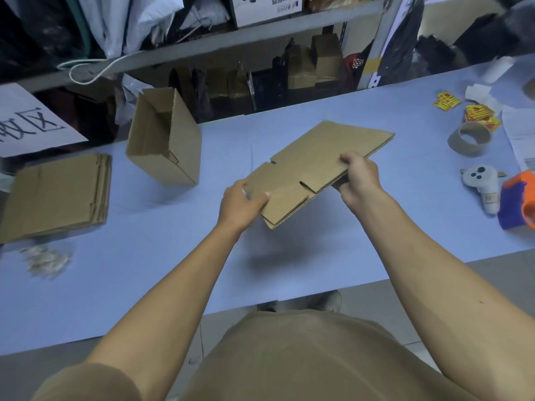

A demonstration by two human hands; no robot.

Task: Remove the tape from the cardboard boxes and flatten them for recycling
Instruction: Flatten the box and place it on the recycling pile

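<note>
A: Cardboard, plain brown and corrugated, was what we had between us: the flattened box [312, 166], lifted off the pale blue table [289, 256] and tilted, its far corner highest.

B: And we held it with both hands. Our left hand [241, 202] pinched the near-left flap, thumb on top and the fingers curled under the edge. Our right hand [360, 176] gripped the right edge, thumb over the top face and the other fingers tucked beneath, out of sight.

A: Between our two thumbs ran the slots that part the flaps. Beyond the left fingers, well apart from them, the open box [165, 140] stood on the table, its mouth turned up and toward us.

B: Farther left of those fingers lay the stack of flat boxes [58, 195], and near it, closer to us, the little heap of crumpled tape [47, 260].

A: Out past the right fingers we saw the empty tape core [469, 138], the yellow and red stickers [479, 114], some white papers [521, 131], a small white handle-like tool [483, 189] and an orange and blue tape dispenser [518, 201] at the table's right end.

B: Whether any tape was left on the piece in our fingers, we could not tell.
</note>
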